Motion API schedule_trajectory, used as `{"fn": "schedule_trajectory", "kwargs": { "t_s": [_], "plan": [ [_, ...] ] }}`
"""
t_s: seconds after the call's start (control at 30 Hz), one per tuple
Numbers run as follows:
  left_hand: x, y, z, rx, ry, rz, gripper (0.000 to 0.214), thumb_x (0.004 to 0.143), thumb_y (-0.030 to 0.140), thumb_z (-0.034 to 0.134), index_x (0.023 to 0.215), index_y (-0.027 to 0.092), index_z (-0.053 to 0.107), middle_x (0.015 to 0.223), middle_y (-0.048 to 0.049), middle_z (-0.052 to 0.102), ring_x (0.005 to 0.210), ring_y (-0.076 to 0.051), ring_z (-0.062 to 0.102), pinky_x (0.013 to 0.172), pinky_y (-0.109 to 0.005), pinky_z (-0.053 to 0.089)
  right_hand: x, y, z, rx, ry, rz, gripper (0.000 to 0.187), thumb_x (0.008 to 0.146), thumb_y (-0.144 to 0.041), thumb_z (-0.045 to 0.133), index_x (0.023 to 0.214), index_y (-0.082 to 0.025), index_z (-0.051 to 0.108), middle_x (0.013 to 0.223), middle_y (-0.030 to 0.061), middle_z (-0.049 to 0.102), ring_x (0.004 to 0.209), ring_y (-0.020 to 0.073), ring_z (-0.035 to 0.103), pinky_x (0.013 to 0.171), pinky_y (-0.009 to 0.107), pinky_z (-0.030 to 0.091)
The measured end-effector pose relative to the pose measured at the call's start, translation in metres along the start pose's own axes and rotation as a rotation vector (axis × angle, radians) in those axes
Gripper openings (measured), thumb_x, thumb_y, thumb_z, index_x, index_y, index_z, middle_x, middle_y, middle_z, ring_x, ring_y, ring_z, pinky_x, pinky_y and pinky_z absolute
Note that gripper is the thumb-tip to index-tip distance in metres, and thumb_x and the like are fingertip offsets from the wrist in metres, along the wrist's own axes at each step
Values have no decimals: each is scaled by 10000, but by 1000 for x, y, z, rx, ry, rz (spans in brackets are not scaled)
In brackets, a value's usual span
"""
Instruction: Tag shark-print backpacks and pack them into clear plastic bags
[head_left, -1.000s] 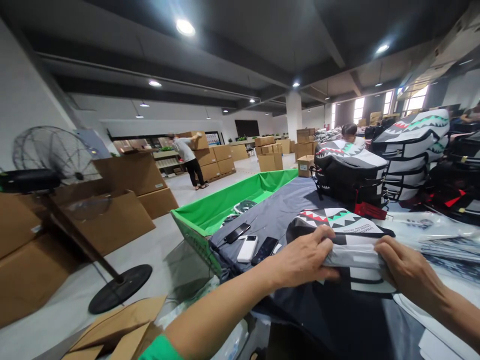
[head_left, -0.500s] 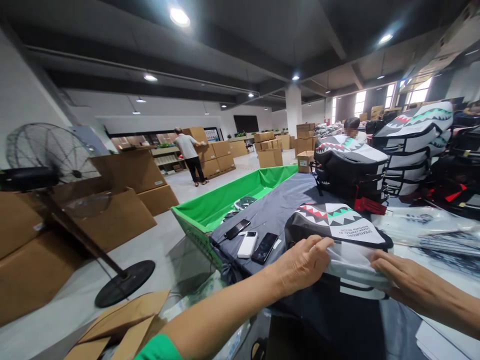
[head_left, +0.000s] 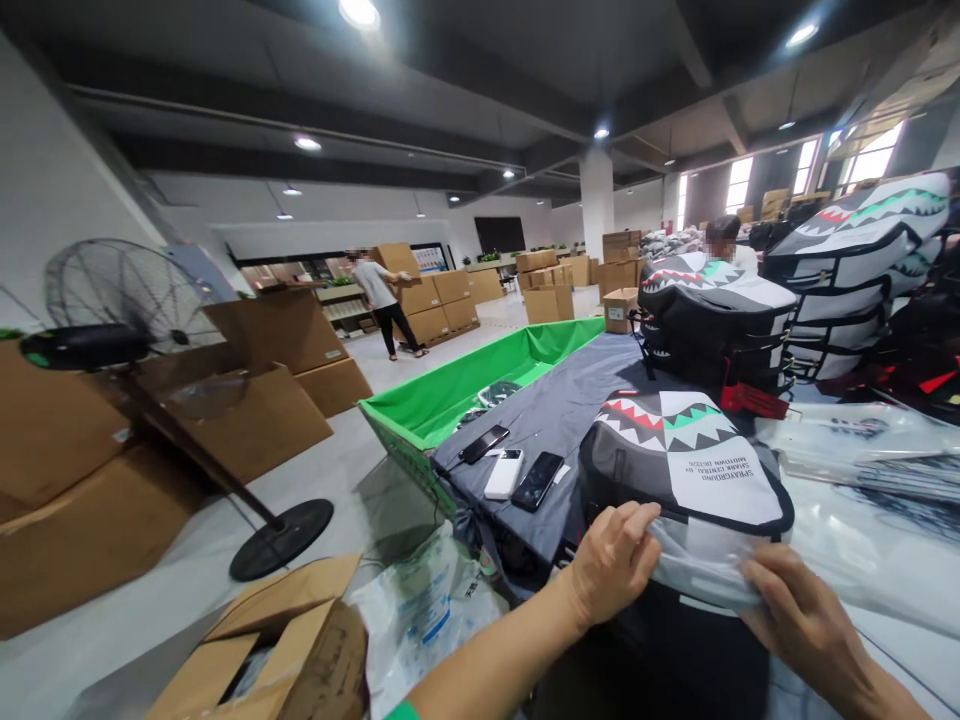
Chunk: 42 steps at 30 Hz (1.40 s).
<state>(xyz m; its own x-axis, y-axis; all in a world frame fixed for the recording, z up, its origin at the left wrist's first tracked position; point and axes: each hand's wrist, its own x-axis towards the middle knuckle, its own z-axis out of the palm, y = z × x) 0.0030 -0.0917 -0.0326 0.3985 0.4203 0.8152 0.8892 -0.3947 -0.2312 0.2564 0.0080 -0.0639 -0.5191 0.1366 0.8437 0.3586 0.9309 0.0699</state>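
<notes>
A grey, black and white backpack (head_left: 694,455) with a red and green shark-teeth print lies on the dark cloth-covered table (head_left: 559,420) before me. Clear plastic bag (head_left: 701,570) film is bunched around its near end. At the left of that end, my left hand (head_left: 619,555) pinches the film's edge. My right hand (head_left: 799,615) grips the film on the other side, fingers closed. Most of the backpack's upper face shows outside the plastic; its lower near side is partly hidden by the film and my hands.
Phones (head_left: 538,480) and a white power bank (head_left: 503,473) lie left of the backpack. Behind are stacked backpacks (head_left: 712,320). A green-lined bin (head_left: 405,410) adjoins the table. A fan (head_left: 120,345) and cartons (head_left: 255,400) stand left. A person (head_left: 379,295) handles boxes farther off.
Both hands have moved down and nearer to me with the plastic film, and more of the backpack's face shows. My view has shifted slightly; the distant person has changed stance.
</notes>
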Motion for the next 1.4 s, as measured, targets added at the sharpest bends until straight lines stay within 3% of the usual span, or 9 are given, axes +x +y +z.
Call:
{"fn": "schedule_trajectory", "kwargs": {
  "t_s": [0.13, 0.27, 0.4, 0.53, 0.73, 0.87, 1.0, 1.23, 1.4],
  "plan": [
    [-47, 10, 37, 69, 69, -28, 198, 936, 19, 469, 867, 153, 597, 1206, -162, 673, 1056, -225, 653, 756, -345, 602, -24, -1, 17, -50, -38, -64, 385, 856, 2, 443, 1134, -233, 569, 907, 63, 657, 893, 230, 686, 792, 355, 603],
    [-99, 27, 60, 40, -65, -11, 129, 917, 61, 577, 839, 154, 620, 1210, -153, 695, 1059, -211, 640, 808, -331, 608, -48, -10, 29, -15, -130, -138, 353, 874, -7, 475, 1115, -236, 596, 876, 36, 698, 807, 197, 701, 771, 323, 607],
    [-121, 31, 54, -151, -234, -51, 309, 885, 435, 723, 916, 129, 691, 1359, -211, 623, 1198, -291, 568, 956, -429, 588, -49, -15, 21, 127, -216, -123, 318, 923, -161, 513, 1228, -188, 599, 941, 82, 710, 829, 207, 706, 742, 309, 605],
    [-109, 29, 42, -224, -352, -204, 259, 924, 413, 691, 843, 171, 736, 1503, -145, 533, 1280, -288, 491, 1029, -456, 543, -39, -8, 15, 185, -352, -60, 280, 1003, -218, 484, 1267, -175, 569, 853, 42, 658, 697, 167, 666, 625, 255, 542],
    [-94, 30, 42, -164, -294, -181, 256, 935, 323, 689, 729, 171, 700, 1397, -102, 623, 1222, -275, 544, 988, -433, 540, -34, -10, 25, 100, -411, -74, 171, 996, -123, 422, 1032, -207, 567, 802, 16, 624, 675, 170, 625, 583, 260, 465],
    [-79, 22, 43, -256, -416, -48, 194, 975, 311, 638, 1066, 149, 694, 1262, -106, 683, 1130, -212, 603, 972, -357, 519, -28, -13, 14, 62, -414, -117, 277, 964, -34, 359, 919, -216, 562, 745, 1, 590, 608, 153, 564, 553, 256, 430],
    [-54, 11, 34, -332, -641, 27, 502, 953, 344, 685, 1373, 127, 516, 1221, -75, 695, 1061, -201, 603, 882, -323, 498, -26, -8, 4, 137, -344, -184, 308, 975, -38, 389, 1041, -232, 618, 1044, 55, 712, 897, 169, 673, 758, 286, 519],
    [-28, -1, 34, -317, -796, 252, 151, 989, 346, 623, 967, 204, 670, 1107, -38, 694, 1019, -209, 585, 838, -342, 456, -23, 5, 21, 202, -524, -263, 326, 1035, -77, 319, 845, -212, 547, 732, -8, 602, 620, 141, 549, 593, 280, 408],
    [-28, -14, 44, -470, -774, 624, 206, 1045, 160, 465, 1027, 212, 663, 1085, -11, 709, 928, -122, 639, 707, -242, 455, -9, 6, 20, 248, -693, -282, 327, 1052, -133, 298, 893, -206, 574, 798, 2, 601, 632, 143, 546, 518, 299, 299]
  ]
}}
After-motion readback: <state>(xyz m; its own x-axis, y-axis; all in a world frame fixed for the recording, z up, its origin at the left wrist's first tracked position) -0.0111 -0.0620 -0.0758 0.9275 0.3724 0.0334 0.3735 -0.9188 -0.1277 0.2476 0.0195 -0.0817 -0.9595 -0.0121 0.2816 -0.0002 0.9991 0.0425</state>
